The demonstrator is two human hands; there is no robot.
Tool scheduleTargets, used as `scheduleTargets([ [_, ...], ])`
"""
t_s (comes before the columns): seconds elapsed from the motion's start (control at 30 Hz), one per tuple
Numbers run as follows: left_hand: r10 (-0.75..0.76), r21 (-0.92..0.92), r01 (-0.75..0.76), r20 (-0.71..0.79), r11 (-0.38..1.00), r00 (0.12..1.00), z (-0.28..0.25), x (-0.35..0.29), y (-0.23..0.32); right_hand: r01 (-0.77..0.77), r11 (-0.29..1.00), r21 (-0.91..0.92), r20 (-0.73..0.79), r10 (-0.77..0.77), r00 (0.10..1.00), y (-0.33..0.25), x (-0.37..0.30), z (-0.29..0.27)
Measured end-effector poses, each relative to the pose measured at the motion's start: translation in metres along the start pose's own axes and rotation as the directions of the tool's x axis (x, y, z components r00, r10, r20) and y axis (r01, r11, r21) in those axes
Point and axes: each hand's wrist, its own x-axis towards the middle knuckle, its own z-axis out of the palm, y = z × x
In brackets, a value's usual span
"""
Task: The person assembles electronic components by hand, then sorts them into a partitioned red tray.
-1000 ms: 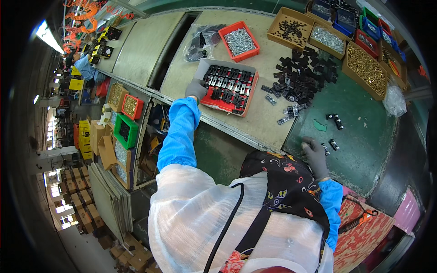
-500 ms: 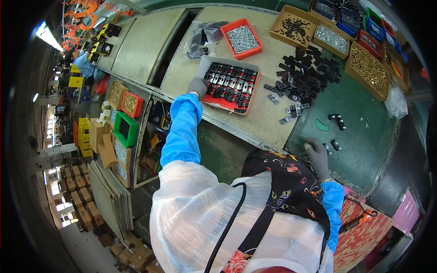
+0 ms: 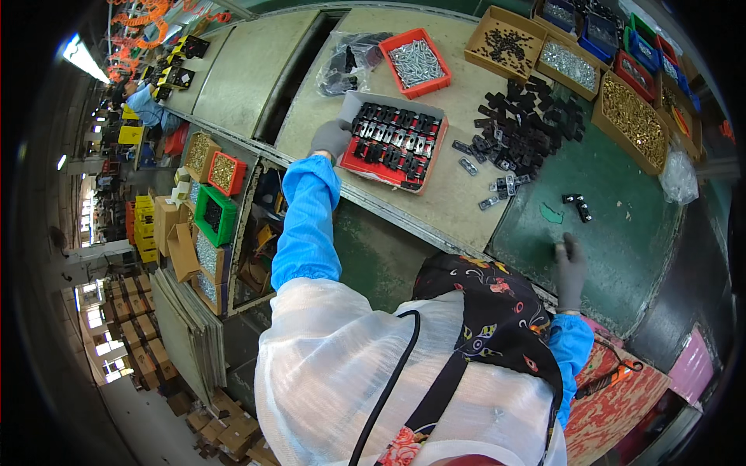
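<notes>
A shallow box (image 3: 432, 167) with a red inside stands on the pale table, filled with rows of black and silver metal parts. My gloved left hand (image 3: 332, 138) is at its left wall, fingers curled over the rim. On the green table surface, my gloved right hand (image 3: 571, 272) reaches down with thumb and fingers drawn together over small parts. What lies in its grip is mostly hidden. Just beyond it sits a pair of small black-and-metal parts (image 3: 577, 206). A loose pile of black parts (image 3: 524, 128) spreads to the right of the box.
Behind the box are a red bin of screws (image 3: 416, 64) and a plastic bag of black parts (image 3: 342, 70). Cardboard trays hold black bits (image 3: 505, 45), silver pieces (image 3: 569, 66) and brass pieces (image 3: 632, 124). A clear bag (image 3: 678, 180) lies at the right edge.
My left hand has slid slightly away along the box's left wall. My right hand has moved right and forward, covering two small parts that lay in the open before.
</notes>
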Motion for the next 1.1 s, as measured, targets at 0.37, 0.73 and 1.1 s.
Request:
scheduleTargets([
  [0.37,0.489,-0.344,-0.473,-0.045,0.811,0.871,-0.019,-0.094,0.127,-0.283,0.791,-0.542,-0.206,0.202,0.958,0.014,-0.003,-0.018],
  [0.73,0.684,-0.363,-0.58,0.423,0.729,0.594,0.073,-0.165,0.22,-0.199,0.791,-0.579,-0.251,0.06,0.966,0.019,0.003,-0.025],
  [1.1,0.781,-0.471,-0.627,0.441,0.621,0.442,0.107,-0.198,0.24,-0.2,0.819,-0.538,-0.034,0.216,0.976,0.023,0.026,-0.039],
])
